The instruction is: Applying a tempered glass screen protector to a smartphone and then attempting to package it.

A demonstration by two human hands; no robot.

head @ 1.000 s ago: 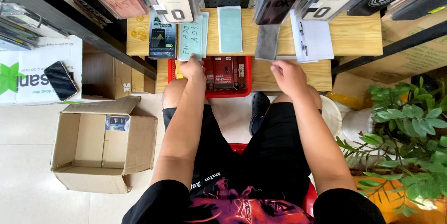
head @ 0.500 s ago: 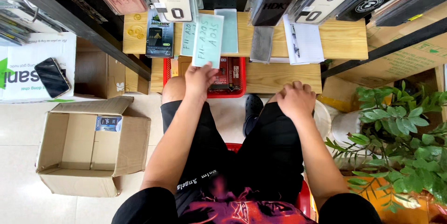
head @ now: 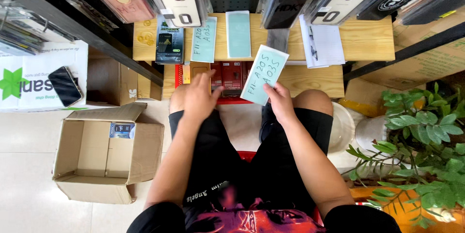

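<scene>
Since the earlier frame, the pale green packet [head: 264, 75] has passed from the left hand [head: 199, 98] to the right hand [head: 279, 101], whose fingers pinch its lower edge above the knee. That left hand hovers empty, fingers loosely spread, over the red basket [head: 231, 79]. Farther off, two similar green packets [head: 204, 40] lie along the wooden shelf [head: 368, 39]'s middle.

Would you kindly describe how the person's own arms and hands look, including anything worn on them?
Both forearms are bare down to the left hand and right hand; no gloves, watch or rings show. Black short sleeves appear at the bottom edge.
</scene>
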